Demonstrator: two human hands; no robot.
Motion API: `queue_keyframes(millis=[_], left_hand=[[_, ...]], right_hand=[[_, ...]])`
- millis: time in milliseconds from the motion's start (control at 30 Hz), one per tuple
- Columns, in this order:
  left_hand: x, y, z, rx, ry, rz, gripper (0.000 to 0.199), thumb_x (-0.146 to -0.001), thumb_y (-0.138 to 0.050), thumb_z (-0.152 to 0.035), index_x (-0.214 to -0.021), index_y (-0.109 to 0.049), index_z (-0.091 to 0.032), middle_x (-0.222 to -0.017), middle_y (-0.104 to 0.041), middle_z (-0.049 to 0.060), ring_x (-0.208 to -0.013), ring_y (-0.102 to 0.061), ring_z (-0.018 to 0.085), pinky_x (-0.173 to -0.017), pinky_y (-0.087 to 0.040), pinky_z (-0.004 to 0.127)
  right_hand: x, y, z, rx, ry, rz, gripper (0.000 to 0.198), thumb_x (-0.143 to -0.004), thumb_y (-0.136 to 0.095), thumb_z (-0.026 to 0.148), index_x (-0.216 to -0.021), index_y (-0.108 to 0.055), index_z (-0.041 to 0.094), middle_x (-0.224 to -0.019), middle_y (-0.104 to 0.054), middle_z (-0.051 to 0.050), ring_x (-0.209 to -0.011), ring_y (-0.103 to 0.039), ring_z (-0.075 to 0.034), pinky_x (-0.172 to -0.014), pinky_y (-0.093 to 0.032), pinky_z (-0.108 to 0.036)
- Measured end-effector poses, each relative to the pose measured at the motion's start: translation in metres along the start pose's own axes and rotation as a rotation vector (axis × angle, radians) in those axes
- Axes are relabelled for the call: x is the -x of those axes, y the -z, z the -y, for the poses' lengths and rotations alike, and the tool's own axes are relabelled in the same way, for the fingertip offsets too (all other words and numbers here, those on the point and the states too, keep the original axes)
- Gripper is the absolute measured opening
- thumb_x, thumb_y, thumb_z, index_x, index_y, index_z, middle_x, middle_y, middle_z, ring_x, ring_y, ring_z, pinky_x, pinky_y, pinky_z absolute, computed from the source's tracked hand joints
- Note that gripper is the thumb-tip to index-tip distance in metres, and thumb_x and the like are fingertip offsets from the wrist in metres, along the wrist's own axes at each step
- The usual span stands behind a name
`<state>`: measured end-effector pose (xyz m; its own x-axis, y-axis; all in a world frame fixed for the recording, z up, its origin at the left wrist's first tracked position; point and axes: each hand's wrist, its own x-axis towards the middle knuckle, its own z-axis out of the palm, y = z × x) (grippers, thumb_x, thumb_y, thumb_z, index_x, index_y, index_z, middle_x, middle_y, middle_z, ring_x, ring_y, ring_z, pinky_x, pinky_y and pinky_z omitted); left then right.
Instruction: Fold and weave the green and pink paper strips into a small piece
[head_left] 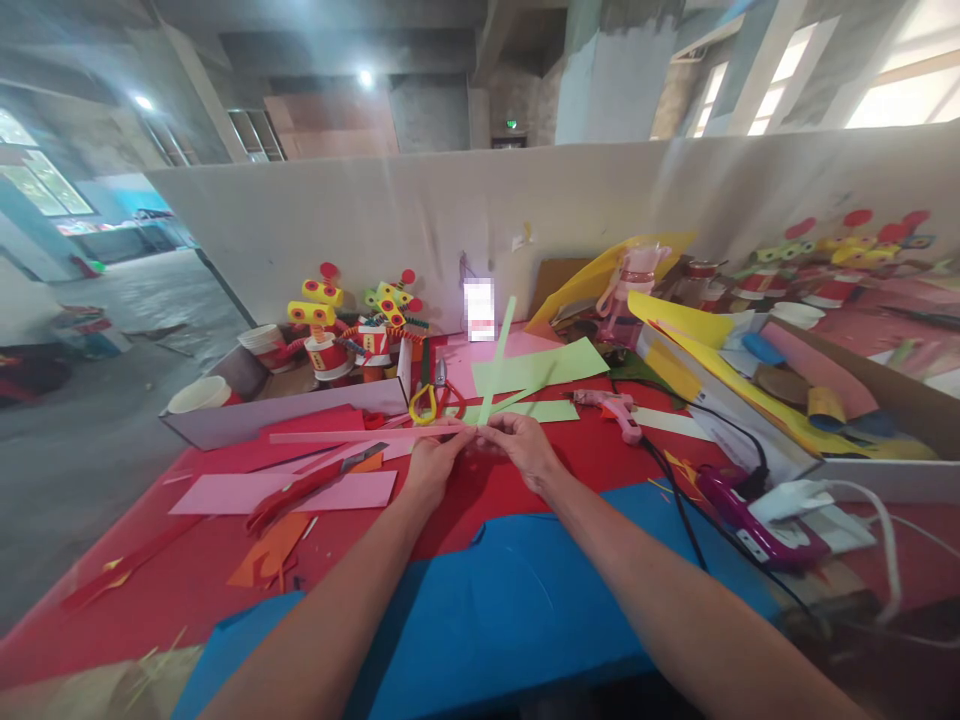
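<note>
A glue gun (616, 409), scissors (440, 376) and paper-cup figures (328, 355) mark this as a craft workshop.

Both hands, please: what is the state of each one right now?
Left hand: closed, pinching the pink strip near its end.
Right hand: closed, pinching at the lower end of the green strip.

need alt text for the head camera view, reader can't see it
A person's left hand and right hand pinch a pink paper strip and a light green paper strip where they meet, above a red tabletop. Scissors, a pink glue gun and loose colored paper lie around them; two cup figures stand toward the back left.
</note>
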<state>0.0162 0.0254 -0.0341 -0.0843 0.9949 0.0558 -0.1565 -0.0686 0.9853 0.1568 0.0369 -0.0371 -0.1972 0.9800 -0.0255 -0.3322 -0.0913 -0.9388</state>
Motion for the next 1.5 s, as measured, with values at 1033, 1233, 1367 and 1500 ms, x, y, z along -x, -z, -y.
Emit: queue_keyframes(millis=[1033, 1233, 1367, 1500], left_hand=[[-0.017, 0.035, -0.026, -0.660, -0.388, -0.414, 0.038, -0.078, -0.061, -0.032, -0.045, -0.050, -0.020, -0.043, -0.046, 0.001, -0.047, -0.041, 0.014, -0.055, -0.024, 0.029], [-0.013, 0.029, -0.027, -0.728, -0.423, -0.341, 0.038, -0.079, -0.059, -0.027, -0.045, -0.044, -0.021, -0.044, -0.041, 0.000, -0.047, -0.037, 0.014, -0.056, -0.020, 0.029], [-0.015, 0.031, -0.023, -0.731, -0.407, -0.362, 0.038, -0.078, -0.060, -0.027, -0.045, -0.044, -0.021, -0.043, -0.040, -0.001, -0.046, -0.036, 0.014, -0.056, -0.020, 0.029], [-0.018, 0.033, -0.017, -0.580, -0.370, -0.343, 0.032, -0.079, -0.063, -0.038, -0.054, -0.054, -0.021, -0.047, -0.050, 0.000, -0.048, -0.044, 0.015, -0.054, -0.026, 0.027]], right_hand=[[-0.026, 0.039, -0.007, 0.288, 0.097, -0.191, 0.028, -0.054, -0.076, 0.041, -0.060, -0.058, 0.020, -0.047, -0.061, 0.002, -0.048, -0.062, -0.016, -0.051, -0.050, -0.028], [-0.028, 0.039, -0.013, 0.374, 0.112, -0.163, 0.022, -0.058, -0.073, 0.037, -0.061, -0.058, 0.020, -0.046, -0.061, 0.003, -0.047, -0.062, -0.017, -0.052, -0.050, -0.028], [-0.028, 0.038, -0.013, 0.375, 0.101, -0.154, 0.025, -0.057, -0.074, 0.040, -0.060, -0.058, 0.020, -0.046, -0.061, 0.002, -0.046, -0.062, -0.016, -0.052, -0.050, -0.028], [-0.025, 0.035, -0.009, 0.259, 0.068, -0.143, 0.032, -0.052, -0.078, 0.043, -0.061, -0.059, 0.020, -0.047, -0.061, 0.003, -0.047, -0.061, -0.015, -0.052, -0.049, -0.027]])
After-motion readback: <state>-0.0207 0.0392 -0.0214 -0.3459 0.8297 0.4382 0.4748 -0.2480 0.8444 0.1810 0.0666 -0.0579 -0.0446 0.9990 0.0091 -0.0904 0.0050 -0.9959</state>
